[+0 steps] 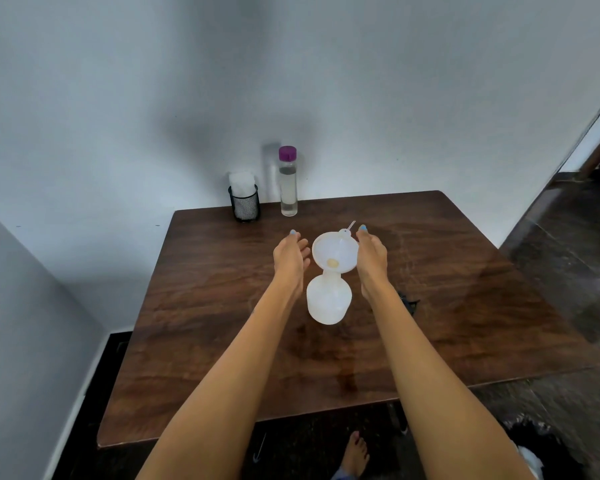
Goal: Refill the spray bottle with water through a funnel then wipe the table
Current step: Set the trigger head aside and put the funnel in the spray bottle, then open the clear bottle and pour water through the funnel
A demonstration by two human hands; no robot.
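Observation:
A white translucent spray bottle (329, 301) stands uncapped in the middle of the brown wooden table (205, 323). A white funnel (334, 251) sits in its neck. My left hand (290, 255) hovers just left of the funnel, fingers apart and holding nothing. My right hand (371, 256) is flat against the funnel's right rim with its fingers stretched out. A small white cap with a thin tube (346, 231) lies just behind the funnel. A clear water bottle with a purple cap (288, 181) stands at the table's far edge, nearly full.
A black mesh cup holding white tissue (244, 200) stands left of the water bottle by the wall. A small black object (409, 302) lies on the table, partly hidden by my right forearm. The table's right edge borders a dark floor. A bare foot (355, 453) shows below the front edge.

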